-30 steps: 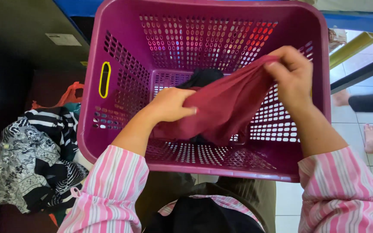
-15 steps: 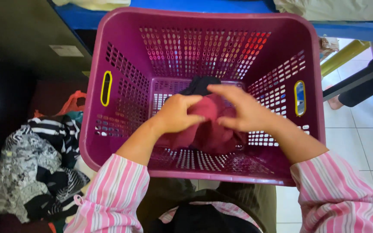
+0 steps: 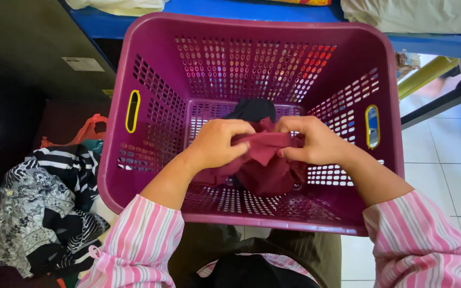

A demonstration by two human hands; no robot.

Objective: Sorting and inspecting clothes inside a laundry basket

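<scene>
Centre frame: both hands inside the purple laundry basket [image 3: 150, 64], close together. Left hand [image 3: 221, 143] and right hand [image 3: 313, 141] each pinch the bunched maroon cloth [image 3: 265, 165] along its top edge, fingers curled into the fabric. Cloth sits between and below the hands, most of it sagging toward the basket floor, low centre. Dark garment [image 3: 252, 109] lies just behind it, against the far wall. Pink striped sleeves [image 3: 140, 240] at the bottom edge. Lower left, outside the basket: pile of black-and-white patterned clothes [image 3: 38, 213]. Blue worktop [image 3: 230, 10] across the top.
</scene>
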